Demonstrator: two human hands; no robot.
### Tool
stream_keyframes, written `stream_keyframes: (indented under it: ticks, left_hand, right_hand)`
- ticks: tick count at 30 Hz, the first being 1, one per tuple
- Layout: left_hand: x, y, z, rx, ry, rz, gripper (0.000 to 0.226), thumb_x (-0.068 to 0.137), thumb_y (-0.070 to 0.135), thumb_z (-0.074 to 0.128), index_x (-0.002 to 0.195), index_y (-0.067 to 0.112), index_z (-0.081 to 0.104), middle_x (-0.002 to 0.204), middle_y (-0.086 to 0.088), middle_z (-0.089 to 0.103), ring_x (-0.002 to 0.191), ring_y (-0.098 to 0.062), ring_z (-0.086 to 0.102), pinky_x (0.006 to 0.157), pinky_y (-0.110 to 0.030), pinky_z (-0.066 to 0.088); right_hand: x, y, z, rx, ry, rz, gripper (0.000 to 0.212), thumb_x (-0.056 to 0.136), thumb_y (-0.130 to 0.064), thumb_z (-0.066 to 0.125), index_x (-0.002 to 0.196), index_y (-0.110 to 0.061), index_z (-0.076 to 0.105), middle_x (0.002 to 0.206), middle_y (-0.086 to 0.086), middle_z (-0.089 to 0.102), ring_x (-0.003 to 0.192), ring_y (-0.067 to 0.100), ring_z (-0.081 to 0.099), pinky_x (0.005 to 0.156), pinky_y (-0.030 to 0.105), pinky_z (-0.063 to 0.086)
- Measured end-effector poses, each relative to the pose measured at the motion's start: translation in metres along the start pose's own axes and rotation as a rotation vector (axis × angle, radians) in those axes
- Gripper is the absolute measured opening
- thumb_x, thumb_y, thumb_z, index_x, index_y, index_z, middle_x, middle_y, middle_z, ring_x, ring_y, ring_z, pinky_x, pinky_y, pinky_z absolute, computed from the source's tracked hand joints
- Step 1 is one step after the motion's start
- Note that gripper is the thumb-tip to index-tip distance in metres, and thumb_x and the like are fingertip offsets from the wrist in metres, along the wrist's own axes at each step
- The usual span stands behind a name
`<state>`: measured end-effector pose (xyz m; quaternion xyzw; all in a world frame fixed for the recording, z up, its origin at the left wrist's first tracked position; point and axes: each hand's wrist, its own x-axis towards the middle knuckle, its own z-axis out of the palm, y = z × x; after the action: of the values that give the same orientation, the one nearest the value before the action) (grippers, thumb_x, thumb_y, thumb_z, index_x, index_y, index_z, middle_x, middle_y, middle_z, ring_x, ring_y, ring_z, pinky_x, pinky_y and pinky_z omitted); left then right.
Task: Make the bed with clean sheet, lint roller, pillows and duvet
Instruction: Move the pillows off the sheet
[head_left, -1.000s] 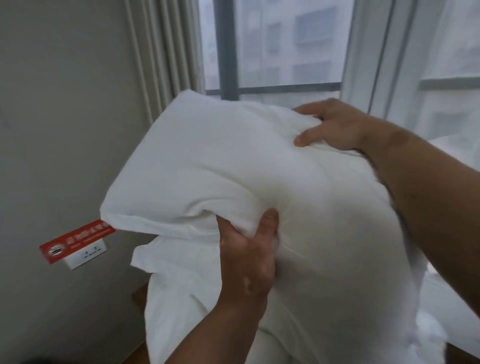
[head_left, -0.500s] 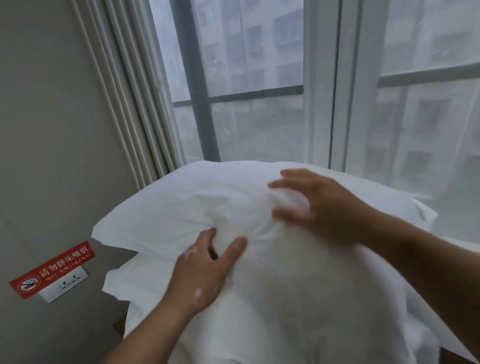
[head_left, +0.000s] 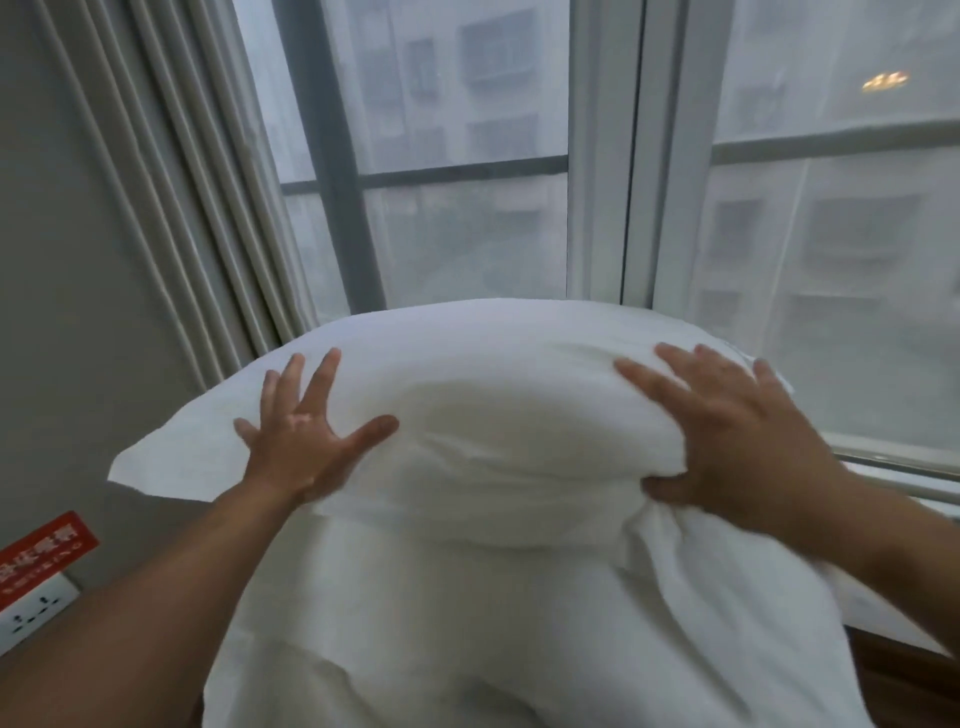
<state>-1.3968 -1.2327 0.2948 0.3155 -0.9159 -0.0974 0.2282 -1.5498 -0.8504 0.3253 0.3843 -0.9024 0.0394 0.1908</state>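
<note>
Window (head_left: 467, 130): one, with grey bars, behind sheer curtain; you face it.
Pillows: two white ones, the top pillow (head_left: 493, 415) stacked on the lower pillow (head_left: 467, 623), in front of the window.
Curtain (head_left: 171, 208): one pleated drape at the left.
Your right hand (head_left: 737, 441): fingers spread flat on the top pillow's right end, thumb tucked under its edge.
Your left hand (head_left: 301, 441): fingers splayed wide, pressed flat on the top pillow's left side, gripping nothing.
Red sign (head_left: 41, 551): one, writing blurred, unreadable.
Wall socket (head_left: 31, 608): one, just below the sign.
</note>
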Motion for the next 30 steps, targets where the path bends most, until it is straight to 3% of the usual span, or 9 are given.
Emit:
stream_keyframes:
  ticks: [5, 8, 12, 16, 19, 23, 25, 28, 30]
  left_hand:
    - [-0.003, 0.03, 0.024, -0.159, 0.042, 0.085, 0.101, 0.062, 0.101, 0.026, 0.149, 0.057, -0.002, 0.166, 0.003, -0.001, 0.153, -0.025, -0.002, 0.115, -0.069, 0.003]
    - [-0.009, 0.021, 0.04, -0.123, -0.014, 0.119, 0.097, 0.065, 0.101, 0.026, 0.147, 0.059, -0.003, 0.166, 0.004, -0.001, 0.153, -0.027, -0.003, 0.115, -0.069, 0.003]
    - [-0.015, -0.011, 0.053, -0.071, -0.157, 0.097, 0.1, 0.059, 0.104, 0.025, 0.145, 0.063, -0.009, 0.166, 0.008, -0.007, 0.153, -0.024, -0.008, 0.116, -0.068, 0.003]
    - [-0.023, -0.008, 0.046, -0.077, -0.149, 0.068, 0.099, 0.062, 0.101, 0.028, 0.146, 0.062, -0.005, 0.166, 0.007, -0.006, 0.153, -0.024, -0.008, 0.116, -0.066, 0.002]
    - [-0.036, -0.009, 0.041, -0.101, -0.062, 0.018, 0.096, 0.069, 0.097, 0.029, 0.15, 0.054, 0.001, 0.166, 0.004, 0.0, 0.153, -0.023, -0.002, 0.119, -0.06, 0.007]
    - [-0.095, -0.035, 0.055, -0.225, 0.075, -0.071, 0.092, 0.076, 0.086, 0.027, 0.155, 0.039, 0.018, 0.165, 0.001, 0.016, 0.152, -0.017, 0.01, 0.123, -0.039, 0.013]
    - [-0.143, -0.056, 0.072, -0.297, 0.069, -0.194, 0.089, 0.08, 0.084, 0.03, 0.155, 0.037, 0.02, 0.164, 0.002, 0.019, 0.151, -0.014, 0.013, 0.122, -0.032, 0.013]
    - [-0.23, -0.102, 0.098, -0.363, 0.007, -0.497, 0.082, 0.088, 0.075, 0.039, 0.156, 0.032, 0.023, 0.162, 0.002, 0.024, 0.15, -0.017, 0.019, 0.122, -0.036, 0.02]
    - [-0.291, -0.131, 0.104, -0.386, -0.021, -0.706, 0.083, 0.089, 0.072, 0.04, 0.155, 0.024, 0.027, 0.16, -0.004, 0.031, 0.147, -0.021, 0.025, 0.121, -0.038, 0.023]
  right_hand:
    - [0.007, 0.037, -0.021, 0.168, 0.016, 0.244, 0.116, 0.055, -0.061, 0.084, 0.149, -0.059, 0.015, 0.154, -0.005, 0.042, 0.134, 0.028, 0.048, 0.105, 0.05, 0.044]
    - [-0.013, 0.022, 0.018, 0.304, -0.064, 0.213, 0.126, 0.054, -0.061, 0.086, 0.139, -0.075, -0.006, 0.162, 0.001, 0.03, 0.146, 0.026, 0.035, 0.113, 0.045, 0.038]
    - [-0.048, -0.017, 0.077, 0.352, -0.091, 0.235, 0.126, 0.064, -0.061, 0.083, 0.148, -0.062, -0.012, 0.167, -0.01, -0.002, 0.154, 0.026, 0.009, 0.119, 0.048, 0.028]
    - [-0.048, -0.017, 0.064, 0.325, -0.098, 0.253, 0.127, 0.062, -0.063, 0.081, 0.152, -0.055, -0.008, 0.167, -0.004, 0.004, 0.153, 0.029, 0.011, 0.121, 0.048, 0.024]
    - [-0.053, -0.041, 0.046, 0.261, -0.058, 0.269, 0.121, 0.065, -0.049, 0.083, 0.158, -0.039, 0.005, 0.166, 0.004, 0.011, 0.152, 0.029, 0.013, 0.12, 0.052, 0.023]
    - [-0.078, -0.111, 0.048, 0.338, 0.309, -0.002, 0.084, 0.07, -0.041, 0.073, 0.146, -0.018, 0.045, 0.157, 0.016, 0.035, 0.146, 0.034, 0.033, 0.116, 0.059, 0.023]
    - [-0.089, -0.147, 0.064, 0.483, 0.374, -0.162, 0.066, 0.076, -0.042, 0.063, 0.137, -0.015, 0.057, 0.152, 0.017, 0.043, 0.145, 0.033, 0.036, 0.119, 0.059, 0.019]
    - [-0.109, -0.199, 0.101, 0.677, 0.202, -0.369, 0.056, 0.082, -0.036, 0.059, 0.134, -0.015, 0.06, 0.151, 0.009, 0.047, 0.144, 0.025, 0.04, 0.118, 0.058, 0.026]
    - [-0.126, -0.233, 0.127, 0.748, 0.009, -0.464, 0.054, 0.086, -0.038, 0.055, 0.138, -0.021, 0.056, 0.153, 0.001, 0.044, 0.142, 0.019, 0.041, 0.117, 0.048, 0.032]
